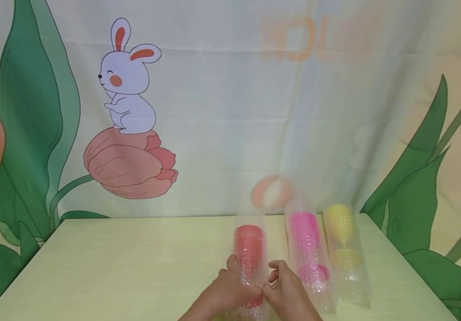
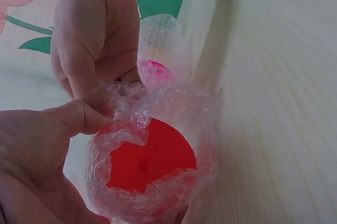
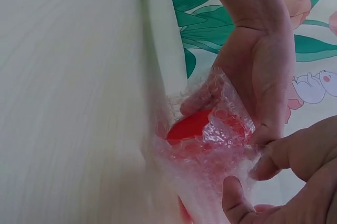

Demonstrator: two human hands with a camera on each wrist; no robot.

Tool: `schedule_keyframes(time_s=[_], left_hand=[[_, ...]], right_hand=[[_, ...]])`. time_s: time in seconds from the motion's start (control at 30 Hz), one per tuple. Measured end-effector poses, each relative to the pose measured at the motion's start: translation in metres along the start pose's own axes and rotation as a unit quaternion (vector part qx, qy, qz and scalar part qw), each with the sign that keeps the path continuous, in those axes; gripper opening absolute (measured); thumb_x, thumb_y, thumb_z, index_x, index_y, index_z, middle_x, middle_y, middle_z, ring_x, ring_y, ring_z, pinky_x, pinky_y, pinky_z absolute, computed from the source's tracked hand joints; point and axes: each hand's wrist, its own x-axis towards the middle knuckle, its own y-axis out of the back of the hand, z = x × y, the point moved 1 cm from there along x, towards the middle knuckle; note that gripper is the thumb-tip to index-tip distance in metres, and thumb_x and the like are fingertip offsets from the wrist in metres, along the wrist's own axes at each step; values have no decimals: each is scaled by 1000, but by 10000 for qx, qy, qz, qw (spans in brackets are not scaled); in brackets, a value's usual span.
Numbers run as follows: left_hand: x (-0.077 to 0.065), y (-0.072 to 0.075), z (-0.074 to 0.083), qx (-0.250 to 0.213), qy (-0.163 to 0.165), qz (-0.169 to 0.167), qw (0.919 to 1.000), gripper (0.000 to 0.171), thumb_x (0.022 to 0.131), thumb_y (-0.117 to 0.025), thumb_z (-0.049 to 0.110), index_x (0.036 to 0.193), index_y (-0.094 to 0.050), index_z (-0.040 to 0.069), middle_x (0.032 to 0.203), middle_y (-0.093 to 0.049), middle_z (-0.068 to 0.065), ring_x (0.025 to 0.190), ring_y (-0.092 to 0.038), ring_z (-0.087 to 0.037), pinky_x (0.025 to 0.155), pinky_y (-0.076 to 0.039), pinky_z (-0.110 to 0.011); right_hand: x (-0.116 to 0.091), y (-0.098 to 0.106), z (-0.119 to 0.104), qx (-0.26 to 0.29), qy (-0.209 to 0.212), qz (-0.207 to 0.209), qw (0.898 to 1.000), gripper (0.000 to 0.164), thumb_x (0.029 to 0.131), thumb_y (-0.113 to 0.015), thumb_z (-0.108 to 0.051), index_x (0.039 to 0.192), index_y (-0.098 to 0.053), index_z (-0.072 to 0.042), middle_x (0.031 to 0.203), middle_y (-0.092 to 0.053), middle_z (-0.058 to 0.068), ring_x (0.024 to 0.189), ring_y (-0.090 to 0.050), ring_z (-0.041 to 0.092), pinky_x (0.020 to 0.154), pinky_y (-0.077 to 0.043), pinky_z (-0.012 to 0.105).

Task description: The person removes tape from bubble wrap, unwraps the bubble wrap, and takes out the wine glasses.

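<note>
A red goblet (image 1: pixel 248 245) in bubble wrap (image 2: pixel 202 108) lies near the front of the table, its round base towards me. My left hand (image 1: pixel 232 290) holds this bundle from the left, thumb across the top. On the other side my right hand (image 1: pixel 288 292) has its thumb and curled fingers at the wrap's edge, pinching it close to the left thumb. In the left wrist view the red base (image 2: pixel 152 155) shows through the ragged open end of the wrap. Part of the goblet's stem is hidden by the hands.
A pink goblet (image 1: pixel 304 229) and a yellow goblet (image 1: pixel 339 223), each in bubble wrap, lie side by side to the right. The pale table (image 1: pixel 134 263) ends at a hanging cloth (image 1: pixel 222 111) printed with a rabbit and tulips.
</note>
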Motion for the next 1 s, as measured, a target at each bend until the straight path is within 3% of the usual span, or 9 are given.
schedule_keyframes(time_s=[0.1,0.2,0.33,0.43,0.7,0.77,0.83,0.93,1.0], left_hand=[[-1,1,1,13,47,-103,9999,110,74,-72,38,157,-17,-8,130,-52,-40,102,-62,-41,83,-51,-63],[-2,0,1,64,99,-201,9997,108,80,-69,45,160,-16,-6,134,-54,-37,110,-61,-42,89,-51,-63],[-3,-1,4,265,160,-202,9993,105,90,-63,62,160,-21,-4,141,-47,-40,124,-55,-53,96,-44,-72],[-4,-2,4,402,179,-135,9989,103,93,-58,67,159,-23,-5,141,-47,-41,124,-53,-56,97,-42,-74],[-3,-2,4,464,74,51,9989,98,93,-66,59,154,-28,-8,134,-52,-40,116,-58,-55,92,-45,-72],[-3,-2,4,419,50,92,9991,95,92,-70,53,154,-28,-7,129,-56,-38,109,-62,-50,89,-48,-69],[-3,-2,4,375,13,86,9993,95,90,-71,45,156,-24,-6,112,-63,-31,91,-65,-42,76,-52,-58],[-4,-3,5,217,-24,-6,9998,101,85,-69,39,159,-15,-5,83,-62,-19,64,-54,-27,56,-43,-42],[-4,-4,5,82,-61,-96,9999,104,84,-67,39,159,-13,-7,78,-60,-17,60,-49,-24,54,-39,-38]], right_hand=[[3,1,1,-53,-19,-277,9996,48,78,-63,3,125,-58,14,94,-60,5,79,-56,16,67,-51,29],[4,1,2,-109,35,-437,9990,47,77,-61,7,123,-60,15,93,-59,4,80,-54,16,69,-50,28],[4,0,2,-105,51,-471,9988,36,86,-62,5,122,-63,13,92,-62,4,79,-55,16,68,-51,28],[4,-1,2,60,-28,-501,9987,30,94,-64,2,122,-64,12,93,-67,5,78,-58,16,66,-54,28],[6,-2,3,81,-17,-544,9985,25,96,-66,2,119,-66,11,97,-70,9,81,-61,18,69,-57,31],[6,-2,3,88,-22,-561,9984,22,96,-64,2,117,-65,10,94,-68,8,79,-59,17,67,-56,30],[5,-3,4,157,-20,-564,9983,19,96,-63,2,114,-64,8,88,-63,5,76,-56,17,64,-52,28],[3,-5,5,276,-74,-510,9983,14,93,-61,2,107,-60,4,82,-55,3,73,-52,17,61,-47,26],[1,-6,6,352,-186,-470,9981,12,93,-62,0,104,-58,1,80,-52,2,72,-50,17,61,-45,25]])
